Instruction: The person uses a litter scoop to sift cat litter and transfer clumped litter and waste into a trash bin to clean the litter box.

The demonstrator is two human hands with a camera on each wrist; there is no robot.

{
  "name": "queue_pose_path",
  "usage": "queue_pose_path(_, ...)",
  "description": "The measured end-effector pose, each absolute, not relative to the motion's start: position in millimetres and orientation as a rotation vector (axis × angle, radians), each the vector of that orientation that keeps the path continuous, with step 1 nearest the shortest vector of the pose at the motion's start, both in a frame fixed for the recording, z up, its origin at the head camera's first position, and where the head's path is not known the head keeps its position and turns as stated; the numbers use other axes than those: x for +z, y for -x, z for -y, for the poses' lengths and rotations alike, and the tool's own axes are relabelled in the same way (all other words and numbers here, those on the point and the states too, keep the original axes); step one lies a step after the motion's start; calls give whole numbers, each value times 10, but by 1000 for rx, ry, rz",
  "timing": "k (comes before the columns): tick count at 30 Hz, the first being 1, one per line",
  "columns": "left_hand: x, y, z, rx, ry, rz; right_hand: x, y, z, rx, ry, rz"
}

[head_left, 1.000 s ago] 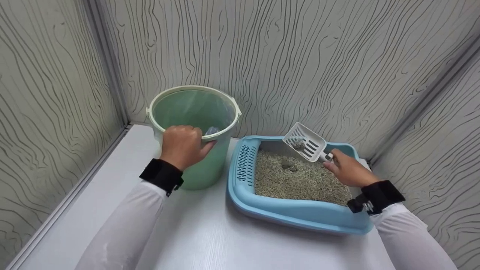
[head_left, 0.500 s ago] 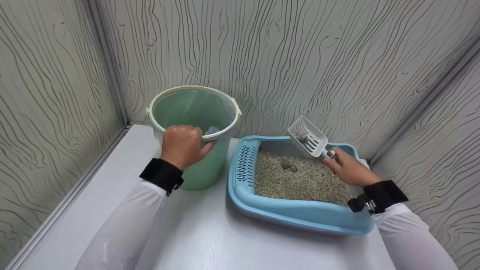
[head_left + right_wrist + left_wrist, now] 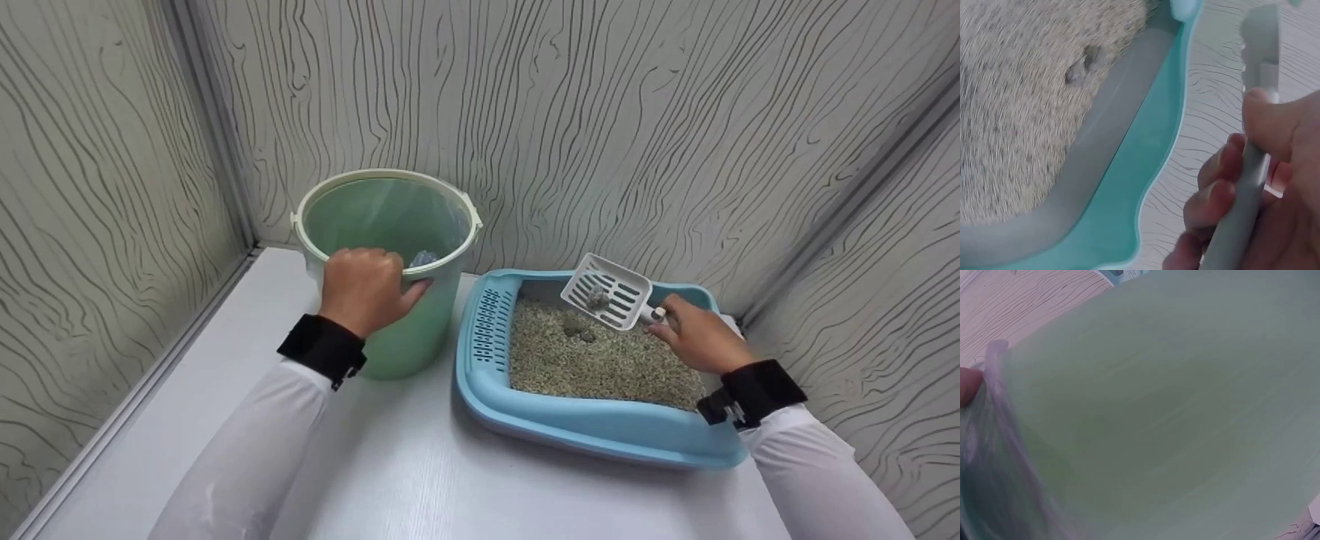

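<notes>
My left hand [image 3: 364, 289] grips the front rim of a pale green bucket [image 3: 405, 337], its thumb lying along the outside. A clear plastic liner [image 3: 1002, 455] shows at that rim in the left wrist view. With curled fingers and thumb, my right hand [image 3: 697, 334] holds the handle of a white slotted litter scoop [image 3: 622, 292]. A grey clump [image 3: 598, 298] lies in the scoop, which is over the back of a blue litter box [image 3: 592, 424]. Beneath it, a few dark clumps [image 3: 576, 330] sit on the tan litter [image 3: 600, 367].
Bucket and litter box stand side by side on a white tabletop [image 3: 420, 480]. Behind them rises a wood-grain patterned wall [image 3: 525, 112], with side panels at left and right. Something bluish and crumpled [image 3: 424, 259] is inside the bucket near its rim.
The scoop tilted up and slightly right half a second ago, then came back down and left to lie flatter, its clump still in it. The left hand keeps its place on the bucket.
</notes>
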State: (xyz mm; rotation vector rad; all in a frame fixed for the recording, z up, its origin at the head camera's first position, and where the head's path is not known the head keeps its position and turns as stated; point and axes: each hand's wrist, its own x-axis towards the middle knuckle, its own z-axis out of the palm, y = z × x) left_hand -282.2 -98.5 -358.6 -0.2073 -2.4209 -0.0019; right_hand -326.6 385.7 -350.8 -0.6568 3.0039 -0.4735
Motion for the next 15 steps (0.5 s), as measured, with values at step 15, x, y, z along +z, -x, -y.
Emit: queue_pose_path(15, -3579, 2817, 981, 2, 196, 2429, -3520, 3218, -3898, -446, 583, -3121)
